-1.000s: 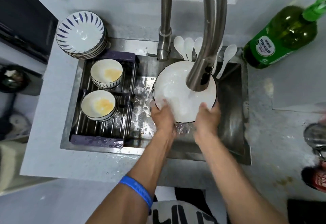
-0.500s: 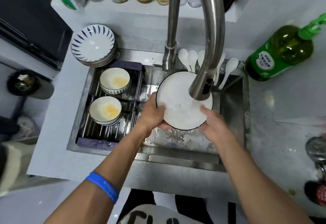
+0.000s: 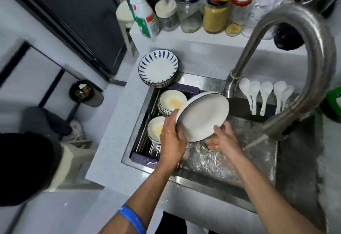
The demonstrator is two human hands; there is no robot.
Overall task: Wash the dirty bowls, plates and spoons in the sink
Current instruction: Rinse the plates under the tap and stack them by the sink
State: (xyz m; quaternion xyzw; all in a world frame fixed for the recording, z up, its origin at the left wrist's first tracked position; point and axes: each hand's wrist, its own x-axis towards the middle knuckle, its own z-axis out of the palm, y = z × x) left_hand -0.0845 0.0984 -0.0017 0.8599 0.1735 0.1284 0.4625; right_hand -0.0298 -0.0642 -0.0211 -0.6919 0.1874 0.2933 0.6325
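The left hand [image 3: 172,139] grips the near-left rim of the white plate [image 3: 203,115], holding it tilted above the sink [image 3: 258,160], left of the running faucet [image 3: 295,67], probably so water drains off. The right hand [image 3: 225,139] steadies its lower edge with loosely curled fingers; a full grip cannot be confirmed. Soiled bowls [image 3: 172,101] wait on the left rack.

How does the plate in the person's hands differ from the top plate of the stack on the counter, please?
The held plate is plain white with a thin dark rim; the stacked plate has blue leaf strokes. The held plate is tilted, gripped by the left hand; the stacked plate lies flat. Both are round and white-centred.
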